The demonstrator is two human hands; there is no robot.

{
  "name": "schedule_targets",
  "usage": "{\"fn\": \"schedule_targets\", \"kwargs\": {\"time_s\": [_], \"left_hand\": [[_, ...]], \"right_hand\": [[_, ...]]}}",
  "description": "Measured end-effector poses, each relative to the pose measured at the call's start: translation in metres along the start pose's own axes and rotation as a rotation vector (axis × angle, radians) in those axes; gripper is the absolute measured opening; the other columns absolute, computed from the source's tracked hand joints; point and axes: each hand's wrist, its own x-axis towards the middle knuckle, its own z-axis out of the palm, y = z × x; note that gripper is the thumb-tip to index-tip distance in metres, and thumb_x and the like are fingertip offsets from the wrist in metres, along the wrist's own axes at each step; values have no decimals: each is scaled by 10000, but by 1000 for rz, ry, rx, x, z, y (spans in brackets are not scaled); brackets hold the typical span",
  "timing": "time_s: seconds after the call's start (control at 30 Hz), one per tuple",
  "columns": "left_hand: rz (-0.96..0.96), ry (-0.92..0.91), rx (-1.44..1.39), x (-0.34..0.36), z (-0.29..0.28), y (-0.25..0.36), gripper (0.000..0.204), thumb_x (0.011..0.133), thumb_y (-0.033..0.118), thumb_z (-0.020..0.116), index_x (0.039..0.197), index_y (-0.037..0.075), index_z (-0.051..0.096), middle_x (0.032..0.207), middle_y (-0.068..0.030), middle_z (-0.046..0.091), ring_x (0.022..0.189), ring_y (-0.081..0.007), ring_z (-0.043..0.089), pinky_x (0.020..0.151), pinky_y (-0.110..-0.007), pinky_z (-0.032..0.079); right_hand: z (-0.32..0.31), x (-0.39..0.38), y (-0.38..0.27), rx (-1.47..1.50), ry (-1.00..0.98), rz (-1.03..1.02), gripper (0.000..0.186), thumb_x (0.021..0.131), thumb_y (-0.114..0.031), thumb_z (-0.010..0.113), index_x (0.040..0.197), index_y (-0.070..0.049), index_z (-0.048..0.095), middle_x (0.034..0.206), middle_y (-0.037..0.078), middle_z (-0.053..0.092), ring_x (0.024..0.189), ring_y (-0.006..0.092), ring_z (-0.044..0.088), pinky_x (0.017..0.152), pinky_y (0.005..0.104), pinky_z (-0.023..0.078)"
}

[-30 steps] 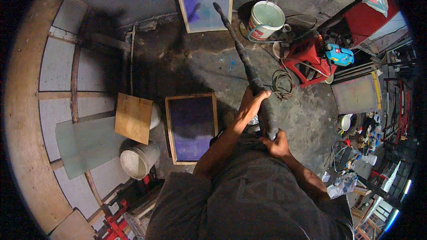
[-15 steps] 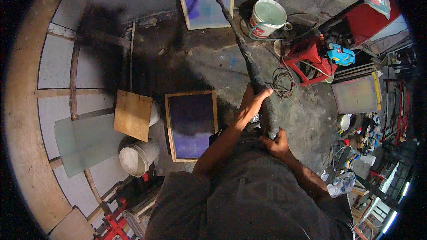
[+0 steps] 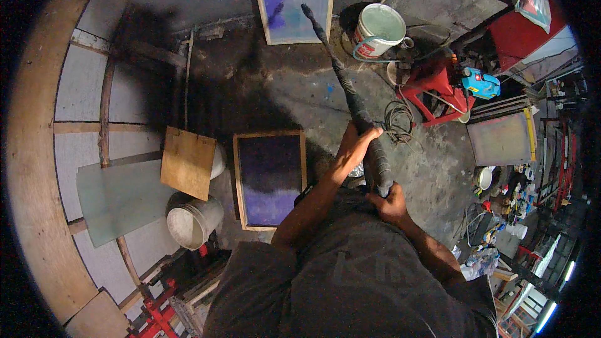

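Observation:
Both my hands grip a long black spray wand (image 3: 352, 94) that points away from me. My left hand (image 3: 362, 143) is closed around its thicker middle, while my right hand (image 3: 392, 205) is closed at its rear end, close to my body. The thin tip appears in front of a wood-framed printing screen (image 3: 302, 6), which leans on the far wall and has a purple patch on its left side. No spray can be made out. Another framed screen (image 3: 270, 175), dark purple, lies to the left of my left forearm.
A white bucket of liquid (image 3: 382, 24) stands right of the far screen. Behind a coiled hose (image 3: 399, 120), a red stool (image 3: 432, 91) carries a blue machine (image 3: 481, 82). At left are a wooden board (image 3: 188, 163), a glass-like sheet (image 3: 119, 197) and a tilted bucket (image 3: 194, 222).
The view has shifted a little, so the far screen and bucket sit slightly lower in it. The wand's tip has dropped a bit against the far screen. Both hands keep their grip.

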Motion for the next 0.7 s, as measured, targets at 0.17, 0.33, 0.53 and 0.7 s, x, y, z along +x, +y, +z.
{"fn": "schedule_targets", "kwargs": {"time_s": [0.17,0.33,0.53,0.7], "left_hand": [[-8,9,62,-6,2,14,585,740,352,685,1106,-46,462,951,-127,565,862,-222,541,780,-338,434],[-16,13,21,-2,3,9,550,739,356,682,1066,-30,467,941,-115,546,862,-215,522,784,-332,420],[17,-21,21,4,5,4,626,735,364,694,1125,-56,444,991,-147,564,892,-224,548,801,-338,435],[14,-8,-30,5,6,-2,610,736,348,693,1122,-54,444,993,-144,562,893,-222,543,793,-332,432]], "right_hand": [[4,0,14,65,42,-35,199,735,-92,660,892,-17,566,795,59,589,747,169,552,689,322,445],[-1,6,13,-19,-23,-29,186,727,-83,662,859,-35,540,759,30,561,708,153,526,651,316,431],[2,2,0,63,64,23,182,717,-94,671,840,-37,549,733,40,560,689,153,519,644,322,429],[-1,3,10,0,17,-55,193,716,-103,676,842,-28,551,732,54,573,689,164,531,651,326,439]]}}
